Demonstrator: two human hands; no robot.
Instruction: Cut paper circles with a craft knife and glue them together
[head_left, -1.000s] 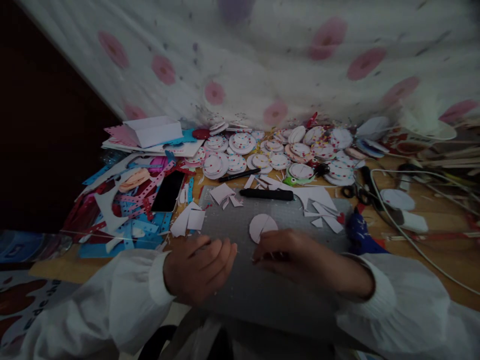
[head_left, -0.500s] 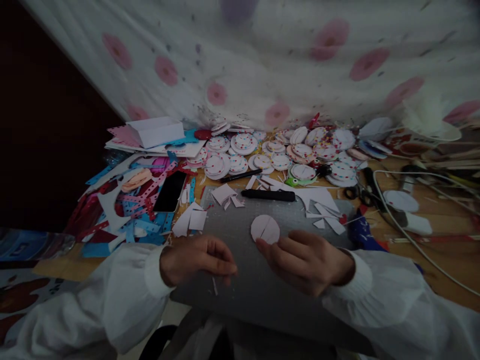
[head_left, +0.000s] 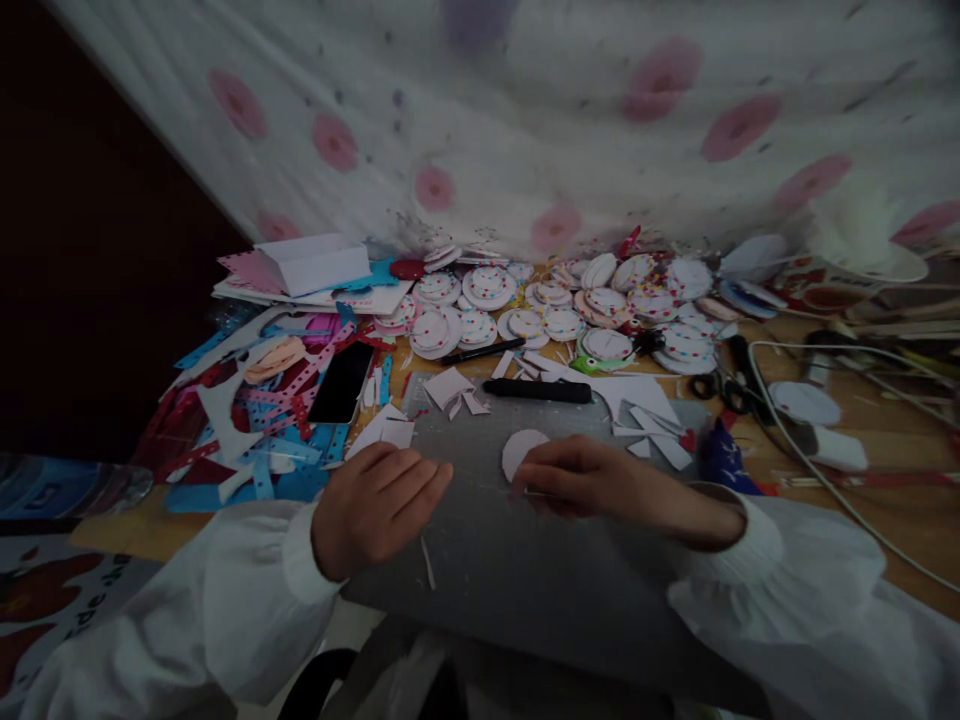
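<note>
A small white paper disc lies on the grey cutting mat. My right hand is over the disc's lower right edge with its fingers pinched together; what they hold, if anything, is hidden. My left hand is turned with its back up, at the mat's left side, fingers bent and close together, their inner side out of sight. A thin white paper strip lies below it. Beyond the disc a thick black pen-like tool rests among white paper scraps.
Decorated round paper pieces are heaped along the back by the curtain. Coloured scraps and a phone lie left. Scissors and a white cable are on the right.
My left hand has rolled over, palm down, and moved slightly left and up. My right hand has shifted onto the disc, now covering its lower right part and most of the line across it.
</note>
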